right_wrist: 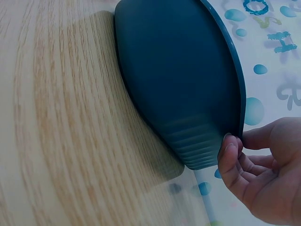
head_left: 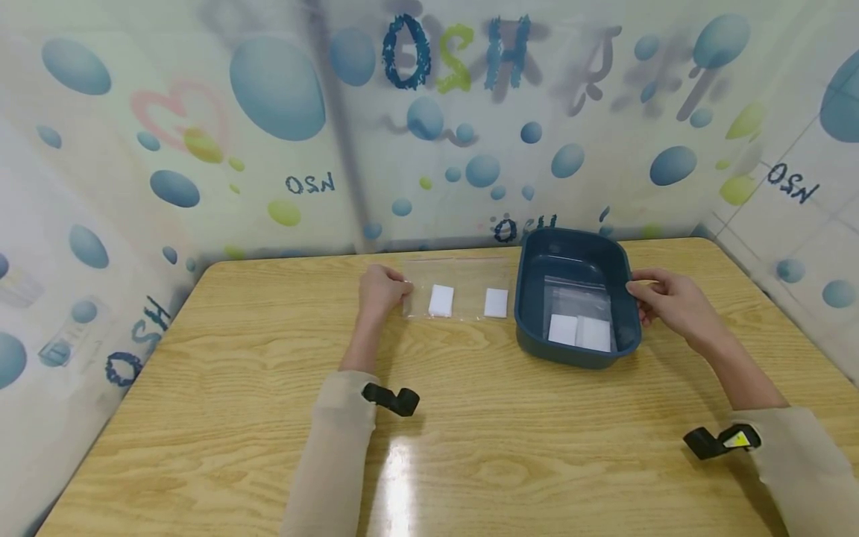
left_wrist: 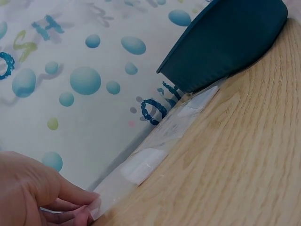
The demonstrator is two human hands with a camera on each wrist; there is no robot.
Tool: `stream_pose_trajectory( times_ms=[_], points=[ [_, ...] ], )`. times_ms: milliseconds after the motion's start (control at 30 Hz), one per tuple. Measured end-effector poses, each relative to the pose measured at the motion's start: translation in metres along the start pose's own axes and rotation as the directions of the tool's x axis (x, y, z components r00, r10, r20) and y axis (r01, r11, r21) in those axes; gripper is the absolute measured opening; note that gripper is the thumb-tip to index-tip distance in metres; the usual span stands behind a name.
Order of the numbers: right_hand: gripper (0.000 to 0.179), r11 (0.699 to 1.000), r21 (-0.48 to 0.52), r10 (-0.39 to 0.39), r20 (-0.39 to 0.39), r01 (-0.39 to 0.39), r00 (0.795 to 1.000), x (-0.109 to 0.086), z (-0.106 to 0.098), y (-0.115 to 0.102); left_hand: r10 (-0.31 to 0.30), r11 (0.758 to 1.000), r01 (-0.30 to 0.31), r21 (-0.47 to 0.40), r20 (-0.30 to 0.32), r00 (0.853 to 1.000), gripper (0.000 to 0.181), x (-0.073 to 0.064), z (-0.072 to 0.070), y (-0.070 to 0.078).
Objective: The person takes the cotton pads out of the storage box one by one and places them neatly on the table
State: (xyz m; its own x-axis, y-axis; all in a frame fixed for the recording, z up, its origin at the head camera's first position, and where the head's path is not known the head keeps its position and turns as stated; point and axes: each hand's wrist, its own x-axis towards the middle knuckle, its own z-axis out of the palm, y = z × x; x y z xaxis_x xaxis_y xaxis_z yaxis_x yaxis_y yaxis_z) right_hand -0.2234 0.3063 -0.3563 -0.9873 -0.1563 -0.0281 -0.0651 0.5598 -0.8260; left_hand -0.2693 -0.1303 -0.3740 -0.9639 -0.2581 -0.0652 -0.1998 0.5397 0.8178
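Observation:
In the head view, my left hand [head_left: 380,289] pinches the left edge of a clear plastic bag [head_left: 463,268] lying flat near the table's back edge. Two white rectangles, a left one [head_left: 441,300] and a right one [head_left: 496,303], show along it. Thumb and fingers of my right hand [head_left: 674,302] grip the right rim of a dark blue plastic basin [head_left: 576,363]. Inside the basin lie clear plastic bags [head_left: 580,294] with white squares [head_left: 593,333] at their near end. The right wrist view shows the basin's ribbed outer wall [right_wrist: 188,146] beside the gripping fingers.
The wood-grain table [head_left: 463,447] stretches toward me, its back edge close to a patterned wall covering [head_left: 429,186]. A second printed wall [head_left: 805,224] stands to the right. Black wrist cameras sit on the left cuff [head_left: 391,399] and right cuff [head_left: 721,440].

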Motion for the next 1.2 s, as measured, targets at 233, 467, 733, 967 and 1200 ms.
stream_pose_trajectory(
  times_ms=[233,467,733,967,1200],
  points=[
    [0.055,1.000,0.000,0.000,-0.001,0.000,1.000,0.000,-0.001,0.000,-0.009,1.000,0.009,0.011,0.013,1.000,0.014,-0.002,-0.001,0.001],
    [0.055,1.000,-0.013,-0.009,-0.007,0.009,1.000,-0.001,-0.001,-0.002,-0.020,1.000,0.019,0.017,0.021,1.000,0.021,-0.003,-0.005,0.003],
    [0.054,1.000,-0.019,-0.007,-0.005,0.007,1.000,0.000,0.000,0.000,-0.026,0.993,0.022,-0.120,-0.025,0.999,0.028,-0.001,-0.007,0.004],
    [0.054,1.000,-0.012,-0.004,-0.001,0.004,1.000,0.000,0.000,0.000,-0.008,0.963,-0.024,-0.267,-0.120,0.993,0.025,0.000,-0.009,0.011],
    [0.054,1.000,-0.011,-0.006,-0.006,0.006,1.000,0.001,0.000,0.001,0.009,0.933,-0.042,-0.357,-0.093,0.996,0.027,-0.001,-0.012,0.019]
  ],
)
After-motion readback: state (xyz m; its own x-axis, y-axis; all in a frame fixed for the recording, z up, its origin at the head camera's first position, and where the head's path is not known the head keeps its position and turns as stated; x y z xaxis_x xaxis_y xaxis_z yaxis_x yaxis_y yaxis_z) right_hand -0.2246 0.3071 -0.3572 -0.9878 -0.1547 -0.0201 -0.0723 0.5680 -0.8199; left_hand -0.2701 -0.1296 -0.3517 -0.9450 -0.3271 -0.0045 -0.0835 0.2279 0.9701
